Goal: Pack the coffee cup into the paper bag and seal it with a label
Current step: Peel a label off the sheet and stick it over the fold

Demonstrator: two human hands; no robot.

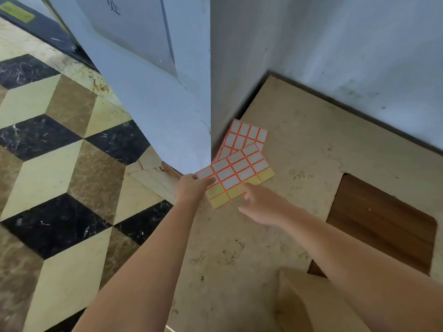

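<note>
Two sheets of white labels with orange borders lie on the beige counter point(299, 164) by the wall corner. The upper label sheet point(236, 172) has several bare yellow spots along its near edge. A second label sheet point(244, 136) lies under it, farther back. My left hand point(194, 186) pinches the upper sheet's left corner. My right hand point(261, 204) hovers at the sheet's near edge, fingers apart, one fingertip touching a yellow spot. A brown paper bag point(309, 303) shows at the bottom right, partly behind my right arm. No coffee cup is in view.
A brown wooden panel point(383, 226) is set into the counter at the right. A grey-blue door point(148, 68) and wall point(335, 56) rise behind the sheets. Patterned black, cream and brown floor tiles point(60, 164) lie to the left, below the counter edge.
</note>
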